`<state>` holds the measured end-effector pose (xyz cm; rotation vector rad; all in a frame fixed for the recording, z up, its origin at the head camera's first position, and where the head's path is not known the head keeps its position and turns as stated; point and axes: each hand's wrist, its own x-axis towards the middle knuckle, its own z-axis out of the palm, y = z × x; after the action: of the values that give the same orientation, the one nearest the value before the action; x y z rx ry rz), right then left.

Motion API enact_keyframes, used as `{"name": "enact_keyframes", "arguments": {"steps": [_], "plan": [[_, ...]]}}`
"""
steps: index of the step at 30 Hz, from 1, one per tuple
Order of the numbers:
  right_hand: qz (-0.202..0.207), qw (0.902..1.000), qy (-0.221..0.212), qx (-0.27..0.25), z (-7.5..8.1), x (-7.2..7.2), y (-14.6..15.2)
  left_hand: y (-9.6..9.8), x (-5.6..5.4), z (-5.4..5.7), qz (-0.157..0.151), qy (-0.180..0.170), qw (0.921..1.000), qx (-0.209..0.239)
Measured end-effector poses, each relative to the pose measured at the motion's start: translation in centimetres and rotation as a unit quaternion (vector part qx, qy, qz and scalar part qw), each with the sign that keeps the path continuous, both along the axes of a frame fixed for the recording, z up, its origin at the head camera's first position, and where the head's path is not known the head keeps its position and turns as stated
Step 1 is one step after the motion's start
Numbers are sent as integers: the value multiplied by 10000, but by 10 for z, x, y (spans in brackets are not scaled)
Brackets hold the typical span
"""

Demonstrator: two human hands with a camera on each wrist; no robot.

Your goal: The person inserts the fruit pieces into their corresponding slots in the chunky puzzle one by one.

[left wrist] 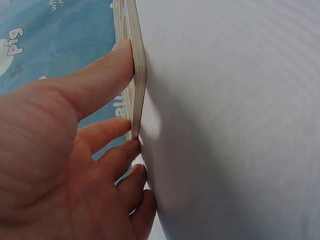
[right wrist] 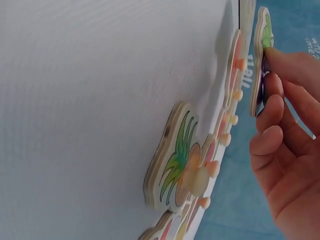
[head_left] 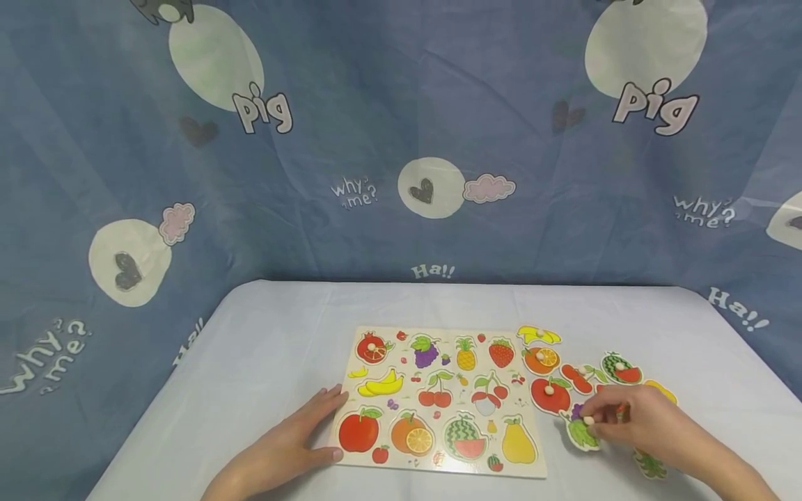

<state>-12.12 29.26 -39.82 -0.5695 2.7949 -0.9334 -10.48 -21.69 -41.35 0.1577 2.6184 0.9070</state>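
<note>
My left hand (head_left: 293, 440) is at the left edge of a wooden fruit puzzle board (head_left: 462, 402), thumb and fingertips touching its side. In the left wrist view the thumb (left wrist: 107, 72) lies against the board's edge (left wrist: 140, 70), fingers spread below. Beyond the board's right side, my right hand (head_left: 645, 421) pinches a grape puzzle piece (head_left: 583, 437) between thumb and fingers. Its green leaf and some purple show; the fingers cover the rest. The right wrist view has this grape piece (right wrist: 266, 32) raised and seen nearly edge-on.
Knobbed pieces lie right of the board: bananas (head_left: 537, 336), an orange (head_left: 535, 361), an apple (head_left: 551, 398), cherries (head_left: 578, 379) and a watermelon (head_left: 617, 367). A pineapple piece (right wrist: 172, 172) lies under the right hand. A patterned blue curtain (head_left: 376, 236) hangs behind the white table (head_left: 250, 348).
</note>
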Motion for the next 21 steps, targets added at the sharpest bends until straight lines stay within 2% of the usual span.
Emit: {"name": "enact_keyframes", "arguments": {"steps": [6, 12, 21], "plan": [[34, 9999, -2, 100, 0, 0, -4, 0, 0, 1, 94, -79, 9999, -66], [24, 10000, -2, 30, 2, 0, -9, -1, 2, 1, 19, 10, 10000, -53], [-74, 9994, 274, 180, 3, 0, -18, -1, 1, 0, 24, 9, 9999, -110]]}}
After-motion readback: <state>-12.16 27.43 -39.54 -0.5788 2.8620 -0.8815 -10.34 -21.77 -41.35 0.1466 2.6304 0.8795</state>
